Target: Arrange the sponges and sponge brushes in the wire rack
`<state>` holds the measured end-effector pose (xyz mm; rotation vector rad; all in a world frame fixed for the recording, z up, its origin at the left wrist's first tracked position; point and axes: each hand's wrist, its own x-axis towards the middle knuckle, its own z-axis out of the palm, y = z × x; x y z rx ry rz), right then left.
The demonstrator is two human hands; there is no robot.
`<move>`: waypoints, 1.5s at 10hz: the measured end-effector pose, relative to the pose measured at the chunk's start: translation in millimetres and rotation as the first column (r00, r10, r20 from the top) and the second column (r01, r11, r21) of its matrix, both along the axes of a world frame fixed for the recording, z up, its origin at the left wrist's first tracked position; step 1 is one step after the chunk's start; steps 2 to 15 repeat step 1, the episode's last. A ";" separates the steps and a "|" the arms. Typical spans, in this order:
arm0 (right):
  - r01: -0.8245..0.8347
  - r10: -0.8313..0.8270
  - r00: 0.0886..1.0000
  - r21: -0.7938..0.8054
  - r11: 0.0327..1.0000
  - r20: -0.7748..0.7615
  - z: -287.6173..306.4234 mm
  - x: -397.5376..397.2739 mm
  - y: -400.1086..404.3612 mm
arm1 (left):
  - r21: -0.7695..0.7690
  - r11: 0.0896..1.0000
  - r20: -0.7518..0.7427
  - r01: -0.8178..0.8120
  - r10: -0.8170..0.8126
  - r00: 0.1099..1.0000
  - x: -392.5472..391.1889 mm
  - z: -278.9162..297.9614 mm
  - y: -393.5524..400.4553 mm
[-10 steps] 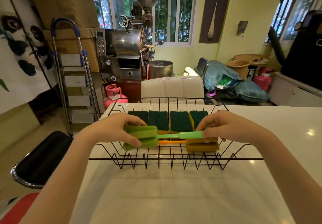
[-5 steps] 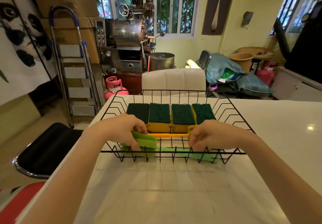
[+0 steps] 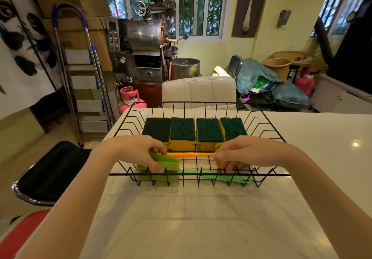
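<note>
A black wire rack (image 3: 201,104) stands on the white table (image 3: 181,218). Several yellow sponges with dark green tops (image 3: 183,131) lie side by side along its far half. An orange sponge brush (image 3: 191,154) lies across the rack in front of them. A green sponge brush (image 3: 193,171) lies along the near wall, its head at the left. My left hand (image 3: 138,150) rests on the green head with fingers curled over it. My right hand (image 3: 247,152) presses down on the brush's handle end at the right.
A white padded chair (image 3: 199,91) stands behind the table. A black stool (image 3: 46,174) sits to the left, with a stepladder (image 3: 80,77) and pink gas cylinder (image 3: 130,101) beyond. A metal roasting machine (image 3: 149,37) stands at the back.
Both hands have lowered the green sponge brush from above the rack down onto its near floor. The view tilted down slightly.
</note>
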<state>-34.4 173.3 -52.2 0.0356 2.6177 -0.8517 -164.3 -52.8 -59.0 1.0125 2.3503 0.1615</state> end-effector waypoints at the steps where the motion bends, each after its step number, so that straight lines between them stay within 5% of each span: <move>1: 0.031 -0.032 0.976 -0.010 0.999 -0.216 19.6 13.5 7.5 | 0.162 0.987 0.009 -0.022 0.021 1.000 2.9 5.6 0.5; 15: 0.031 -0.032 0.976 -0.010 0.999 -0.216 19.6 13.5 7.5 | 0.162 0.987 0.009 -0.022 0.021 1.000 2.9 5.6 0.5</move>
